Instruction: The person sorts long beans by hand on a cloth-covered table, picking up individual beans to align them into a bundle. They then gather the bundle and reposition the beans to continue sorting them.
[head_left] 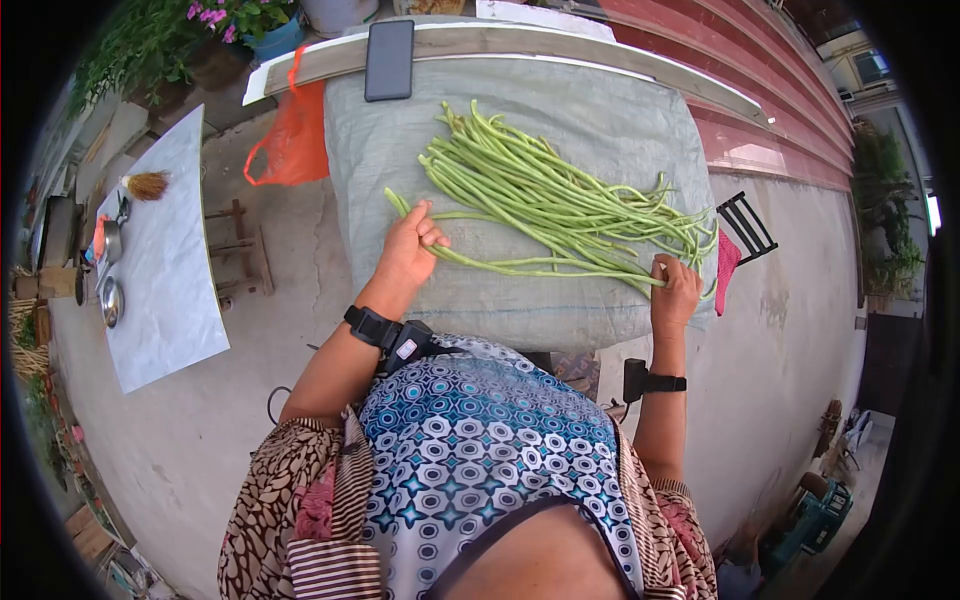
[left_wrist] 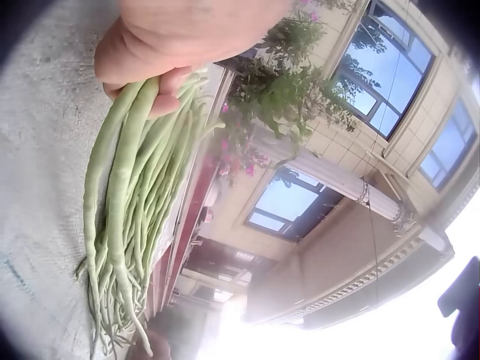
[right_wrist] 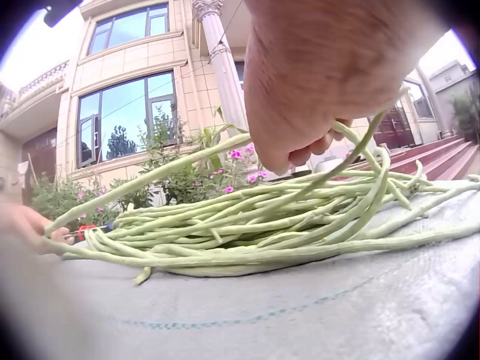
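A loose pile of long green beans [head_left: 540,185] lies slanting across a grey-green woven sheet [head_left: 480,300]. At the pile's left end the left hand [head_left: 408,245] grips a few beans with curled fingers; in the left wrist view these beans [left_wrist: 124,180] hang from under the left hand [left_wrist: 187,37]. The right hand [head_left: 677,290] pinches bean ends at the pile's lower right. In the right wrist view, a bean [right_wrist: 165,171] stretches between both hands, raised above the pile, and the right hand [right_wrist: 322,82] hides part of its own grip.
A phone [head_left: 389,61] lies at the sheet's far edge, on a long board [head_left: 500,42]. An orange plastic bag [head_left: 297,135] hangs at the left of the sheet. Further left stands a white-topped table [head_left: 165,290] with a brush [head_left: 147,185] and metal bowls. A black rack [head_left: 747,227] is at the right.
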